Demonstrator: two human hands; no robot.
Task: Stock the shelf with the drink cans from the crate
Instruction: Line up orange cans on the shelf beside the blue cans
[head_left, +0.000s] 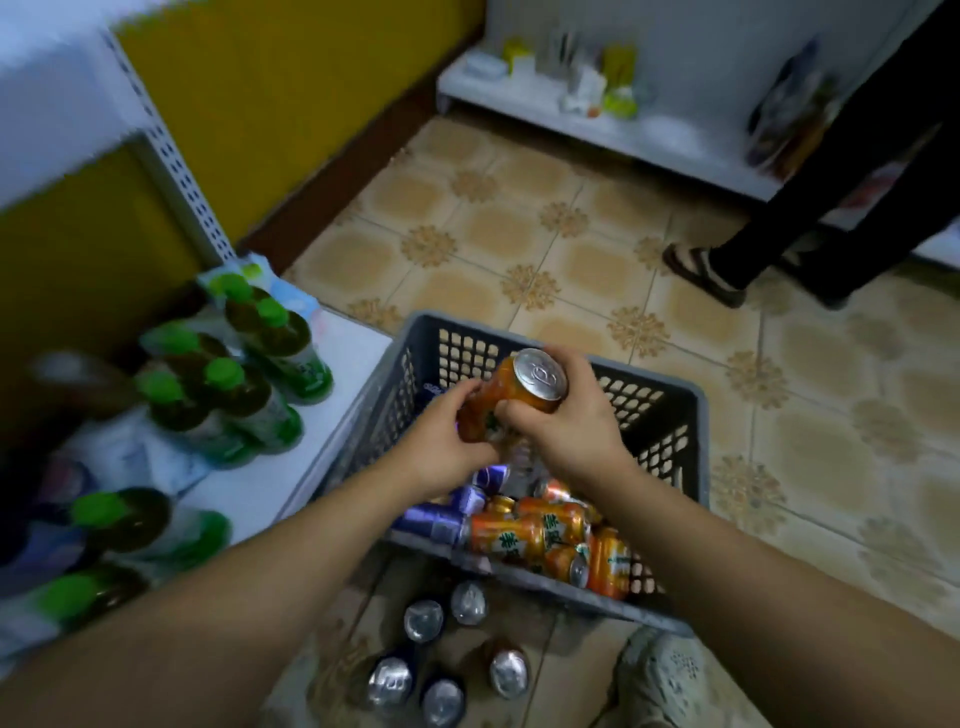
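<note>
Left hand (447, 441) and right hand (569, 431) both curl round the can (511, 402) above the crate (457, 323); shelf (345, 364) edge just beside, floor (571, 249) open right.

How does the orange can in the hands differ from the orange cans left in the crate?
The held can is above the crate, gripped by left hand and right hand; the crate cans lie untouched inside. The held can tilts top-up; most crate cans lie sideways. Both are orange.

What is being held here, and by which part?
An orange drink can: the right hand grips it just below the top rim, the left hand holds its lower end.
</note>
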